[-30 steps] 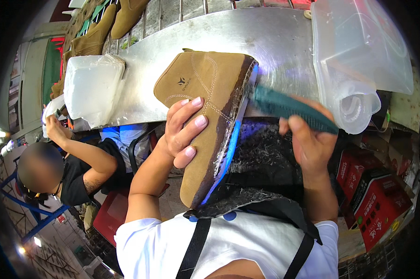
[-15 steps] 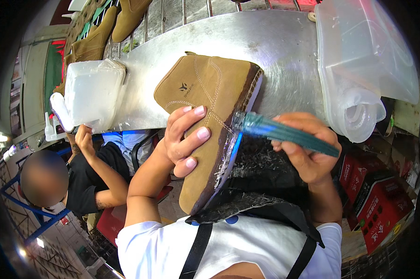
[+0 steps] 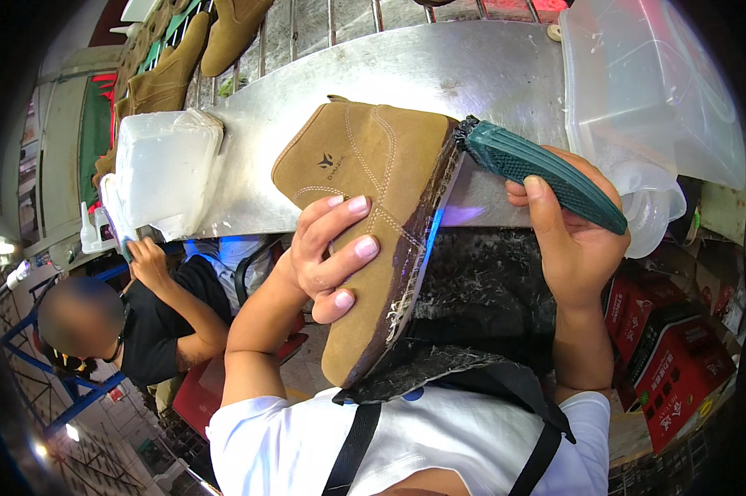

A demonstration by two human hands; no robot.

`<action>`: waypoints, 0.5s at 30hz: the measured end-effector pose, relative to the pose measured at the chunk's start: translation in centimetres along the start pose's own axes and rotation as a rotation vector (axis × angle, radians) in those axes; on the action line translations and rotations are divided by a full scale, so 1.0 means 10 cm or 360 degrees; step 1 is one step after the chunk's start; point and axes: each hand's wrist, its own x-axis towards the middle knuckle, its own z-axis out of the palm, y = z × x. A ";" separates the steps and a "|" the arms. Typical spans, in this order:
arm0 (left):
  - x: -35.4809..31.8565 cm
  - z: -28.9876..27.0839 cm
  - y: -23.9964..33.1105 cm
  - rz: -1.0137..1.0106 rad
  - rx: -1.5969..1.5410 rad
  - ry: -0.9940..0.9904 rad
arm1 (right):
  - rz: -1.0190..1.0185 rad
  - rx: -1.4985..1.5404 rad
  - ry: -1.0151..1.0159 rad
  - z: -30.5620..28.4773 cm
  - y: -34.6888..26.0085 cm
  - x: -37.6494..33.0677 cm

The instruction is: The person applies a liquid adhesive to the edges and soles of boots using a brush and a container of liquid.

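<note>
My left hand (image 3: pixel 332 256) clamps one tan boot (image 3: pixel 373 223) while my right hand (image 3: pixel 567 240) grips one green brush (image 3: pixel 546 174).

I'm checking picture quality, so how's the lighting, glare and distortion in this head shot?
Head view: sharp and bright on the tan boot, left hand and right hand with the green brush; soft glare on the metal table; fisheye bends its edge, and the corners go black.

Likely a shoe workshop: tan boots (image 3: pixel 224 33) line metal bench (image 3: pixel 439 66).
</note>
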 end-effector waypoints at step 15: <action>-0.04 -0.01 -0.01 0.0025 0.0005 -0.0018 | -0.0142 0.0037 -0.0484 -0.15 -0.11 -0.17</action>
